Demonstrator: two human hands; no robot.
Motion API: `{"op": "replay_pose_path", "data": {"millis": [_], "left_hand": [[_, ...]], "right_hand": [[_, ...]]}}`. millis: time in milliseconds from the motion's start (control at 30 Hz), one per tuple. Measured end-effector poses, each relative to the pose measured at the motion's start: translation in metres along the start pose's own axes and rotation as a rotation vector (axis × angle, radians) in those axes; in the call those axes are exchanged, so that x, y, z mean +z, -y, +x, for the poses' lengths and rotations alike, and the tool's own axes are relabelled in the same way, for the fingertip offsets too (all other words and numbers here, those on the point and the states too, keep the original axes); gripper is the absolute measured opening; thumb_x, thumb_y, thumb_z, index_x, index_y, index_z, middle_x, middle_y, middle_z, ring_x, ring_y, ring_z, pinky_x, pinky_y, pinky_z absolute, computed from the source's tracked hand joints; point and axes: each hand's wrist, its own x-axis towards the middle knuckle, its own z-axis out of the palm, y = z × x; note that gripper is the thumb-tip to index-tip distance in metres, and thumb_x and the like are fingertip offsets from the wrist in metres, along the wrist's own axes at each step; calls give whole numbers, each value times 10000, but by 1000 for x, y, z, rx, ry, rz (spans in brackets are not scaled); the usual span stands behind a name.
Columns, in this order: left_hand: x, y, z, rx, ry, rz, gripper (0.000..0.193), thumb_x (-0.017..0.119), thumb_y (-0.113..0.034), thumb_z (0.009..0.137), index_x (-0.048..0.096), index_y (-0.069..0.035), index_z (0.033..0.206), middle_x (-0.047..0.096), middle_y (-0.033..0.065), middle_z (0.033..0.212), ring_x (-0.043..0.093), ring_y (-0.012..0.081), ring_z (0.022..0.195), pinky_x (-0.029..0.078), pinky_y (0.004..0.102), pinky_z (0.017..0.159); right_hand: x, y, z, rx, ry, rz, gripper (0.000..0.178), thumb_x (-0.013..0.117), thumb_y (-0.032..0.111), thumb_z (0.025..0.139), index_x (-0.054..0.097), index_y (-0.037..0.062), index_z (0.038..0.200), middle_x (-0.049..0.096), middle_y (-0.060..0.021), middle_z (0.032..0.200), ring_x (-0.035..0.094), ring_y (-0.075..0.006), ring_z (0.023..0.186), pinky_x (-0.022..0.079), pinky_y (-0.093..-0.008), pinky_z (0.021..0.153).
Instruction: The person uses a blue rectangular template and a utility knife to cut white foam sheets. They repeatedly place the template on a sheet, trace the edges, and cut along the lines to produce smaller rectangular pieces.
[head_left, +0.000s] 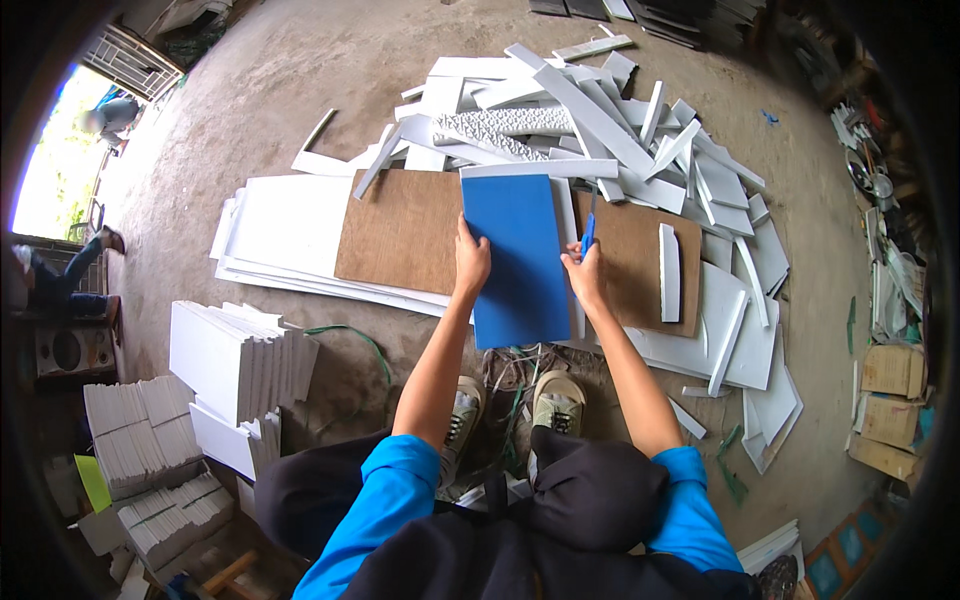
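A rectangular blue board [516, 260] lies over a white sheet [568, 215], whose strip shows along the right edge. Both are on a brown wooden board [400, 230]. My left hand [473, 257] grips the blue board's left edge, its thumb resting on top. In my right hand [587, 272] is a blue-handled utility knife [588, 232], held upright beside the board's right edge, blade end pointing away from me. A narrow white strip [669, 272] lies on the wood to the right. Another white strip [540, 169] crosses the far end of the blue board.
White offcuts [600, 110] heap up beyond the boards and to the right. Stacked white panels [225, 360] stand at left, near a green strap [365, 345]. My shoes [556, 400] are just below the boards. Cardboard boxes [893, 370] sit far right. Other people [75, 275] appear at far left.
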Motion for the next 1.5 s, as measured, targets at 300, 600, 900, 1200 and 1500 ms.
{"op": "replay_pose_path", "data": {"millis": [300,600,900,1200,1500], "left_hand": [[12,15,-3,109,-101,329,598,520,-100,772,250,-75,1306,284,225,1209,317,387,1066,284,467,909],[16,10,-6,117,-89,309,616,516,-112,758,252,-72,1313,302,208,1206,304,366,1081,228,449,943],[-6,27,-35,370,16,78,612,552,-125,793,247,-63,1321,303,175,1302,317,344,1141,259,414,965],[-68,49,-111,686,274,180,851,725,-325,603,310,-75,1302,325,147,1323,401,316,1131,335,374,952],[-60,53,-109,695,274,239,965,783,-191,495,277,-35,1302,338,145,1316,433,316,1095,366,370,933]], "right_hand": [[-5,17,4,93,42,164,324,631,-43,686,362,4,861,551,-67,747,562,-128,643,472,-254,595],[-19,23,5,105,86,74,379,672,-30,646,380,7,884,578,-97,764,577,-136,655,487,-244,609],[-21,8,12,98,149,80,369,686,7,637,395,15,864,575,-87,772,578,-139,665,486,-260,615],[-20,24,14,163,172,-23,351,671,-14,652,396,22,867,569,-93,820,569,-145,739,473,-264,685],[-19,5,22,113,148,37,391,711,60,632,401,20,867,607,-95,783,604,-160,697,481,-281,644]]}}
